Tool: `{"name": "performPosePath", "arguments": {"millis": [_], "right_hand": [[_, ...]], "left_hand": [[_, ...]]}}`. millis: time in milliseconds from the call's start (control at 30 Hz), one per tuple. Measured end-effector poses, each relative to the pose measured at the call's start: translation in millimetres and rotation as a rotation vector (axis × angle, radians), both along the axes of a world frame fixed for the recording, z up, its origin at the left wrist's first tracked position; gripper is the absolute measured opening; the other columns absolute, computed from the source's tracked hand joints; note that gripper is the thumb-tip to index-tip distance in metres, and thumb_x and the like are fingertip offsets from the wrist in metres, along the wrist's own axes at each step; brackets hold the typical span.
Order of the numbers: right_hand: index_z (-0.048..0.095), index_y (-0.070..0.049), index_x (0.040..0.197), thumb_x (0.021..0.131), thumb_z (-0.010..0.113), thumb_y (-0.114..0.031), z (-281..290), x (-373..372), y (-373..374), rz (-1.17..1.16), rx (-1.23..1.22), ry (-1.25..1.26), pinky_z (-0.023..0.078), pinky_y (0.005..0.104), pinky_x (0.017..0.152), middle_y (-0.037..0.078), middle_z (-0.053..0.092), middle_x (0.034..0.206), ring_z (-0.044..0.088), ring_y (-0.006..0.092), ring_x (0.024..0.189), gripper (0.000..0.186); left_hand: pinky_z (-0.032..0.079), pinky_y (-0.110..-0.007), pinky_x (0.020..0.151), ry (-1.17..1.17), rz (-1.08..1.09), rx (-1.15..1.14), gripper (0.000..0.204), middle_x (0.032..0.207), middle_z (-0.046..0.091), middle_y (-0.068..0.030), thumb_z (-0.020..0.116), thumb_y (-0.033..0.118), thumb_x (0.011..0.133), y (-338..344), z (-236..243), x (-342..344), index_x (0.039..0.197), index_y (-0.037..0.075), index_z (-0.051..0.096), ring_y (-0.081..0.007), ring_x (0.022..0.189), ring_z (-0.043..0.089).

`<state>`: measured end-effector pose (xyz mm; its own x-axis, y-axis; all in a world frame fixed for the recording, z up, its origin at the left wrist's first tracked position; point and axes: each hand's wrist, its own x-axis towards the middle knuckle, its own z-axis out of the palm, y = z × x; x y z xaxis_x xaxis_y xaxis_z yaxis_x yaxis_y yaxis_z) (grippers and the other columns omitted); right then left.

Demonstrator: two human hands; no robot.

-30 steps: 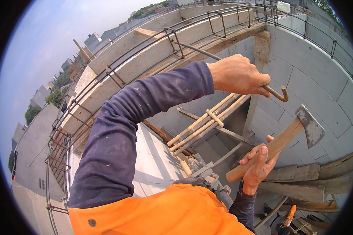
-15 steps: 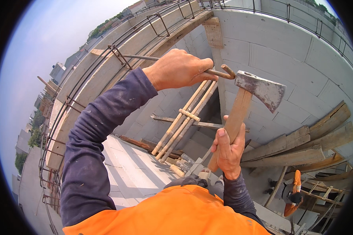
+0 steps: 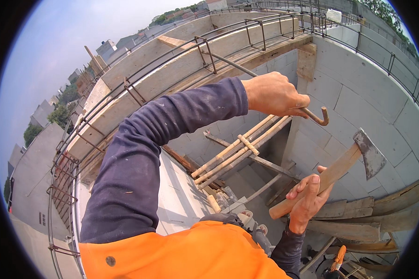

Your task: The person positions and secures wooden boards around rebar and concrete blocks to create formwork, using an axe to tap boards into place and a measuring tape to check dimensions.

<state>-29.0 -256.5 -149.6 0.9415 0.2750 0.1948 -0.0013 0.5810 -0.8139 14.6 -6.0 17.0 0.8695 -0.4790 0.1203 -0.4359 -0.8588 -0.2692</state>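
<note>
My left hand (image 3: 275, 95) is closed around a thin steel rebar rod (image 3: 235, 65). The rod's hooked end sticks out past my knuckles, and its other end runs back toward the wall-top rebar cage (image 3: 209, 55). Lower and to the right, my right hand (image 3: 308, 200) grips a hatchet (image 3: 333, 176) by its pale wooden handle, with the fingers wrapped partly round it. The worn metal hatchet head (image 3: 370, 154) tilts up and to the right, apart from the rod's hook.
Light block walls (image 3: 354, 111) surround a deep drop, crossed by bamboo poles (image 3: 242, 149). Concrete beam forms (image 3: 158, 86) line the wall top. Old planks (image 3: 358, 216) lie at the lower right, above another person (image 3: 338, 260) in orange.
The hatchet head has moved down and right, away from the rod's hook, and the hatchet leans more. My left hand has shifted right with the rod. The whole view has turned.
</note>
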Motion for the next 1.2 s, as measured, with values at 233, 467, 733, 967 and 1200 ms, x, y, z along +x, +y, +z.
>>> {"name": "performPosePath", "arguments": {"millis": [233, 467, 733, 967, 1200], "right_hand": [[0.044, 0.000, 0.135, 0.103, 0.061, -0.030, 6.7, 18.9, -7.7, -0.037, -0.143, 0.006, 0.046, 0.0254, 0.044, 0.002, 0.052, 0.069, 0.051, 0.0106, 0.048, 0.047], [0.044, 0.000, 0.135, 0.104, 0.062, -0.028, -2.9, 7.2, -1.3, -0.013, -0.078, 0.062, 0.045, 0.0254, 0.045, 0.002, 0.051, 0.068, 0.050, 0.0110, 0.049, 0.046], [0.044, -0.001, 0.135, 0.105, 0.061, -0.028, -2.9, 6.4, -1.2, -0.014, -0.038, 0.043, 0.046, 0.0249, 0.045, 0.002, 0.052, 0.068, 0.050, 0.0105, 0.049, 0.044], [0.044, 0.000, 0.135, 0.104, 0.062, -0.030, 1.7, 2.5, 0.7, -0.020, -0.014, 0.013, 0.046, 0.0244, 0.046, 0.002, 0.053, 0.068, 0.051, 0.0103, 0.049, 0.047], [0.046, -0.001, 0.134, 0.102, 0.065, -0.031, 2.8, 2.3, 5.6, 0.051, 0.005, -0.022, 0.046, 0.0237, 0.048, 0.002, 0.055, 0.076, 0.052, 0.0090, 0.051, 0.048]], "left_hand": [[0.050, -0.039, 0.048, -0.052, -0.074, -0.028, 0.045, 0.056, 0.062, -0.0085, 0.055, 0.050, 0.104, -25.2, 10.3, -2.5, 0.090, 0.008, 0.062, -0.0272, 0.050, 0.065], [0.049, -0.038, 0.047, -0.078, -0.019, -0.028, 0.046, 0.056, 0.062, -0.0091, 0.054, 0.050, 0.105, -12.4, 8.5, 6.9, 0.091, 0.007, 0.061, -0.0266, 0.049, 0.064], [0.049, -0.036, 0.046, -0.109, -0.017, -0.026, 0.045, 0.057, 0.064, -0.0102, 0.054, 0.049, 0.106, -11.2, 8.2, 10.2, 0.093, 0.007, 0.063, -0.0266, 0.048, 0.065], [0.049, -0.037, 0.046, -0.089, 0.007, -0.049, 0.040, 0.057, 0.063, -0.0082, 0.059, 0.047, 0.103, -9.8, 7.2, 7.0, 0.088, 0.010, 0.058, -0.0282, 0.050, 0.066], [0.046, -0.035, 0.044, -0.136, -0.020, 0.034, 0.038, 0.054, 0.059, -0.0076, 0.061, 0.047, 0.102, -15.4, 9.3, 15.3, 0.088, 0.011, 0.058, -0.0248, 0.045, 0.061]]}}
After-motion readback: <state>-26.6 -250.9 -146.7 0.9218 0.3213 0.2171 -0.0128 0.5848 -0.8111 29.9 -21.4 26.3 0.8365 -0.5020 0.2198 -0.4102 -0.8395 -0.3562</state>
